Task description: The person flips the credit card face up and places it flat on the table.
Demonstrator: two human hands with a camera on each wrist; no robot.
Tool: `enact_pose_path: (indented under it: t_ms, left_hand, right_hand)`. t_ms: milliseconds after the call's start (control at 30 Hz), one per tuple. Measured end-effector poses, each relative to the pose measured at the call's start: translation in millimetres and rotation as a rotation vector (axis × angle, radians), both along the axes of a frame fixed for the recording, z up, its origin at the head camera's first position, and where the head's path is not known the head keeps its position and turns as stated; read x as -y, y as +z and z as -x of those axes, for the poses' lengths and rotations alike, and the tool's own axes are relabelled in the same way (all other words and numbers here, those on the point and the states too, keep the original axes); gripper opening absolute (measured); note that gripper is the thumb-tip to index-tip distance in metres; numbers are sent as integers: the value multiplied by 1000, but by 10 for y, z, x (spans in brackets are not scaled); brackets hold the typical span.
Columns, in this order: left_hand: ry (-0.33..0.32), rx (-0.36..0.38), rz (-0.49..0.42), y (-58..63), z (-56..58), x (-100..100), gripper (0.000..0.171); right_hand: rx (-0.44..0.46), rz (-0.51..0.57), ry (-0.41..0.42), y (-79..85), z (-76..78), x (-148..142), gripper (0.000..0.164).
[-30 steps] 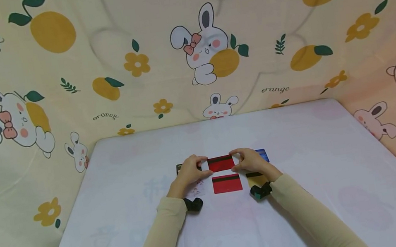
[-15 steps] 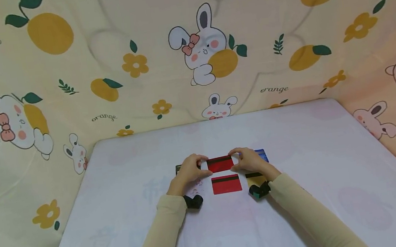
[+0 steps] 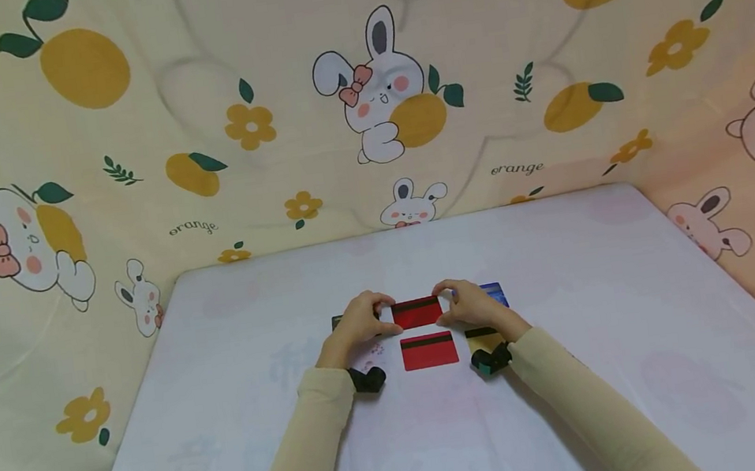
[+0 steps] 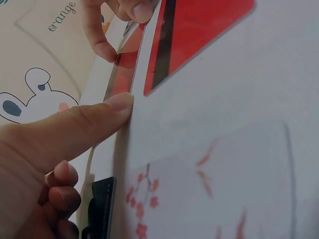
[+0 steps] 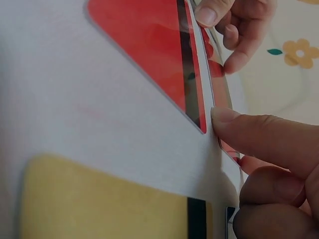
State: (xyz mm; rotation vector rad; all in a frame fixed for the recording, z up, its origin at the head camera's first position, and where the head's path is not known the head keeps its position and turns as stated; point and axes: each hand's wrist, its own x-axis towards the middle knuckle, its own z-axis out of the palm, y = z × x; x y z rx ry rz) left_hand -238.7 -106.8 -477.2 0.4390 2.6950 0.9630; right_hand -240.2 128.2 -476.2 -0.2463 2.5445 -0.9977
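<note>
Both hands hold a glossy red card (image 3: pixel 416 312) with a dark stripe, in the middle of the back row. My left hand (image 3: pixel 359 324) grips its left end, thumb on the near edge and index finger at the far edge. At the right end my right hand (image 3: pixel 474 306) does the same. In the left wrist view the left thumb (image 4: pixel 117 103) presses the card's near edge; the right wrist view shows the right thumb (image 5: pixel 229 117) there too. A second red card (image 3: pixel 429 350), striped along its far edge, lies just in front.
A pale card with red blossoms (image 4: pixel 144 199) and a dark card (image 4: pixel 102 204) lie by the left hand, partly covered. Near the right hand are a gold card (image 5: pixel 109 199) and a blue card (image 3: pixel 496 293). A patterned cloth (image 3: pixel 241 70) rises behind the white table (image 3: pixel 406 454).
The head view has shifted slightly, so the whole scene sits a little further left. Both hands keep their hold on the red card, with no clear movement relative to the table.
</note>
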Motion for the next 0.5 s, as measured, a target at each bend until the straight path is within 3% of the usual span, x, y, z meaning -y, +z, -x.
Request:
enact_pose_path:
  t_ms: [500]
  left_hand:
    - [11,80,-13,14,42,-24,47]
  right_hand:
    - [36,72,30,-2,44,-14,48]
